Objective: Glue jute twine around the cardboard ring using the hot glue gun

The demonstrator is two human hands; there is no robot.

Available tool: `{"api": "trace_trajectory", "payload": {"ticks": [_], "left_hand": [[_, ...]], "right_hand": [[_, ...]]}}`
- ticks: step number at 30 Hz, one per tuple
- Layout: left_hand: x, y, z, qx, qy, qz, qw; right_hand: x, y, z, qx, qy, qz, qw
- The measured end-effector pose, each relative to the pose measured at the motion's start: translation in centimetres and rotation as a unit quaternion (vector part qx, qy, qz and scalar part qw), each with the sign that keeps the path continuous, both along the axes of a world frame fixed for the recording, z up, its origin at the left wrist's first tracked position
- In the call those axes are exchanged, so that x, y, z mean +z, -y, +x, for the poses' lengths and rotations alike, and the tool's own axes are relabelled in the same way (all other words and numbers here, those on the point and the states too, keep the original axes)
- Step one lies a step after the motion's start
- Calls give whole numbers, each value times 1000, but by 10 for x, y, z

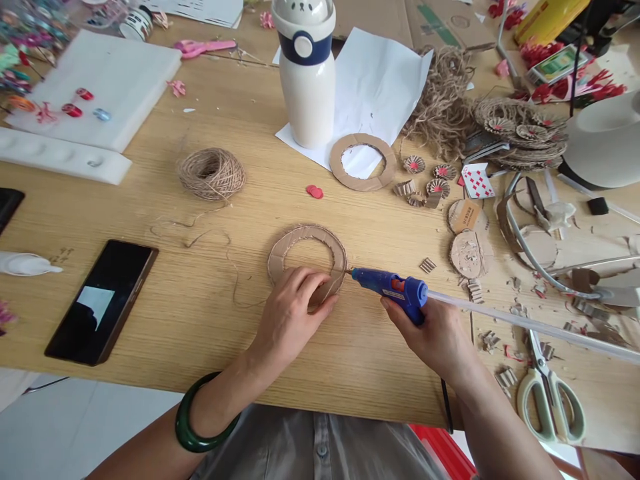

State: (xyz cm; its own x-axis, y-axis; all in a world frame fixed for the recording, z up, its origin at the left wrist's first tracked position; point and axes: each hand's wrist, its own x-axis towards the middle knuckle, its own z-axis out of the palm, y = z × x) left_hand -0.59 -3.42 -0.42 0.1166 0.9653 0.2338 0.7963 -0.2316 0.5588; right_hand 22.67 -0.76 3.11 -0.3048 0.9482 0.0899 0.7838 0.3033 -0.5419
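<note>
My right hand [443, 333] is wrapped round the grip of a blue glue gun [385, 283], with a long clear glue stick [530, 320] running out of its back. The gun's nozzle meets or nearly meets the right edge of a cardboard ring [277, 257] lying on the table. My left hand [295, 310] is closed over the ring's near side, thumb and fingers together. A thin strand of twine trails from near that hand to a ball of jute twine [213, 175] at the upper left. What the fingertips pinch is partly hidden.
A white bottle [307, 93] stands behind the ring, beside a second cardboard ring [340, 167]. Scissors [547, 393] and cardboard scraps lie at the right, a black phone [103, 300] at the left. Red paper discs [314, 191] and corrugated paper rosettes [414, 165] are farther back.
</note>
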Motion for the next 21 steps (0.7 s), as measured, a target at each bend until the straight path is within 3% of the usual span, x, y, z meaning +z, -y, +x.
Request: {"api": "trace_trajectory", "payload": {"ticks": [21], "left_hand": [[-2,1,0,-5,1,11,1000]], "right_hand": [[-1,-1,-2,1,8,54,998]]}}
